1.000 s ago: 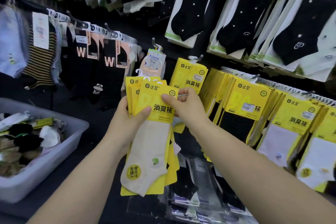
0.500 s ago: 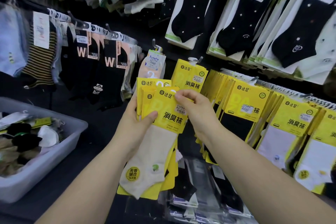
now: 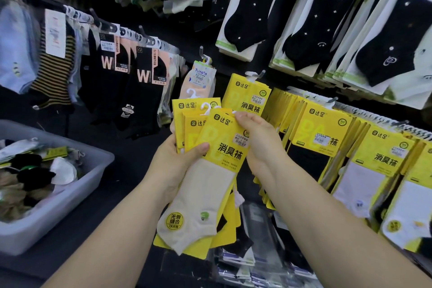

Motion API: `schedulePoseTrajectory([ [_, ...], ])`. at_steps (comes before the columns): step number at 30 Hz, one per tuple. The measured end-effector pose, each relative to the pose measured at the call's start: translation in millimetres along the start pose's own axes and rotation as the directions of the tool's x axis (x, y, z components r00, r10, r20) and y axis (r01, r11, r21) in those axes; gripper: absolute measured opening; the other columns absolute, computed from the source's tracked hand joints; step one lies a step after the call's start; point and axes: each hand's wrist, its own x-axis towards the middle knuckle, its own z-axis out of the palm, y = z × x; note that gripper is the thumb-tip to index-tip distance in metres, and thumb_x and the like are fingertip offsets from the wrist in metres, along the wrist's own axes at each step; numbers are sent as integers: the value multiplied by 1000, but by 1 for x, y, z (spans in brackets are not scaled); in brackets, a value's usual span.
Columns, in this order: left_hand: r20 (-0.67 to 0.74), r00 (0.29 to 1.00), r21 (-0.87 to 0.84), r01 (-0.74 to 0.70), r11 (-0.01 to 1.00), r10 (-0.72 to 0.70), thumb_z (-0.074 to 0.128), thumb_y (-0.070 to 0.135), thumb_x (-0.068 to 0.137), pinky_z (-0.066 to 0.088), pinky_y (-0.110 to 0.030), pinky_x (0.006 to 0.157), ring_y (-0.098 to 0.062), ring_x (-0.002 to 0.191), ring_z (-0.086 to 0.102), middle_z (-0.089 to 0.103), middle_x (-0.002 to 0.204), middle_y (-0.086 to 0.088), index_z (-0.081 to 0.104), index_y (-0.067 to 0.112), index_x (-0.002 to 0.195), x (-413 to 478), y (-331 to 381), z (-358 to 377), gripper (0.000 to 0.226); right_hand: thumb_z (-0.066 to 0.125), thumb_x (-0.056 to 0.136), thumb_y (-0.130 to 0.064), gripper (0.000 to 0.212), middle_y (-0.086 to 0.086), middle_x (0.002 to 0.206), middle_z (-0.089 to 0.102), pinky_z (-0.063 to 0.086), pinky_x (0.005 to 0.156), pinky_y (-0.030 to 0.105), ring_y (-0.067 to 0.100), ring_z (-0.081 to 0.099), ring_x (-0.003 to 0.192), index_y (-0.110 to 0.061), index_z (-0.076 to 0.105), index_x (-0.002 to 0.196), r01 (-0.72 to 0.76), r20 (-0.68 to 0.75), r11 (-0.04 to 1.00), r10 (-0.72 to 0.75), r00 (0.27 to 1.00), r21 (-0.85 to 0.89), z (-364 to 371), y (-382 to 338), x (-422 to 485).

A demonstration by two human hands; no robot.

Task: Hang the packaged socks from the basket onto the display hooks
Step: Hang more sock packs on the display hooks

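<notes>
Left hand (image 3: 173,161) is gripping a fanned stack of yellow-carded sock packs (image 3: 195,105) at chest height, thumb lying across the front pack (image 3: 224,147), which is carrying a beige sock. Right hand (image 3: 259,140) is pinching that front pack's top right corner, fingers curled over the card edge. Grey basket (image 3: 60,206) is sitting low at left, well apart from the hands, holding loose socks; matching packs (image 3: 245,100) are hanging from a display hook (image 3: 258,75) just behind the hands.
</notes>
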Motion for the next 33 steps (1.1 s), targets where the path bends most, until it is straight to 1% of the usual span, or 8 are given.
schedulePoseTrajectory([
  [5,13,992,-167,127,978,-127,68,26,74,58,-34,60,-25,85,72,74,100,-10,66,14,108,0,1,2,36,65,88,-19,8,0,80,73,58,55,30,12,69,66,-20,69,82,57,-61,998,-57,997,3,-5,-6,3],
  [10,-238,971,34,-2,999,11,65,17,88,54,-44,86,-25,93,70,74,99,-7,68,18,101,10,-2,-12,13,60,92,-18,16,1,88,69,54,82,37,18,63,82,-23,67,78,188,-218,976,-209,953,-114,-13,-39,34],
  [14,-279,934,311,-131,941,222,67,16,86,53,-26,69,-7,79,70,73,79,15,67,32,85,14,-4,-23,16,55,94,-17,24,-4,69,60,48,61,25,13,52,63,-25,64,73,240,-241,942,-295,924,-233,-7,-61,69],
  [19,-272,918,404,-164,900,290,67,17,87,47,-8,52,7,69,66,69,70,24,65,35,82,17,-4,-24,20,52,94,-14,19,-6,70,57,43,48,19,10,48,59,-17,67,82,226,-273,906,-333,902,-359,1,-55,100],
  [22,-248,922,402,-183,897,299,66,17,87,46,-7,52,6,71,66,70,73,21,65,35,83,17,-2,-19,18,59,91,-16,4,0,93,60,54,73,32,14,54,78,-16,62,93,214,-339,864,-390,856,-456,0,-50,105],
  [26,-168,956,330,-176,927,241,67,19,86,51,-13,61,-2,78,70,74,82,15,67,32,87,16,2,-15,14,63,85,-17,35,5,128,37,39,100,36,20,44,116,-18,46,116,280,-261,663,-595,761,-694,0,-25,72],
  [30,-103,986,199,-110,974,132,68,21,84,55,-32,76,-15,88,72,75,93,3,68,24,100,14,3,-9,16,64,81,-51,45,-1,121,41,45,85,30,7,50,100,-24,41,109,232,61,757,-248,967,-610,6,8,25],
  [33,-66,993,103,-89,991,97,72,25,75,57,-34,74,-20,89,72,75,96,-1,68,21,103,11,6,-4,28,72,77,-42,45,2,103,51,55,82,38,17,58,96,-19,43,104,173,64,808,-166,984,-564,1,14,13],
])
